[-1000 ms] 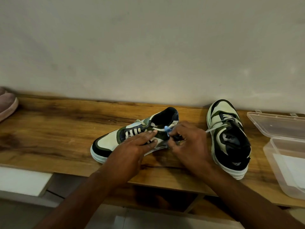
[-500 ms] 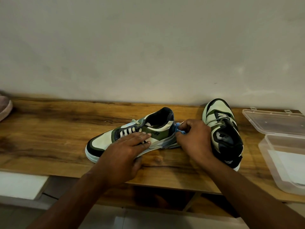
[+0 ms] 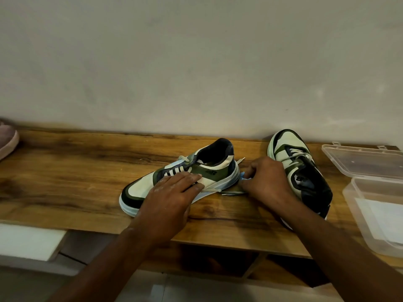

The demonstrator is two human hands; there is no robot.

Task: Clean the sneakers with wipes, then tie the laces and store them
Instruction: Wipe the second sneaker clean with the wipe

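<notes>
A dark "NB" logo marks the near sneaker [image 3: 178, 177] side; the far sneaker [image 3: 298, 171] tongue logo is unreadable.

Both sneakers [image 3: 209, 171] [image 3: 305, 168] are cream, olive green and black, with white soles (the laces pale too). The wipe [image 3: 242, 178] is light blue; the table [image 3: 65, 171] is streaked brown wood.

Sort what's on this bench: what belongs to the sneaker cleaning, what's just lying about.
In the job:
near sneaker, steadied by the left hand
wipe, pinched in the right hand at its heel
far sneaker
open clear box, white sheets inside, possibly wipes

Lying about:
pink shoe at the bench's left end
</notes>
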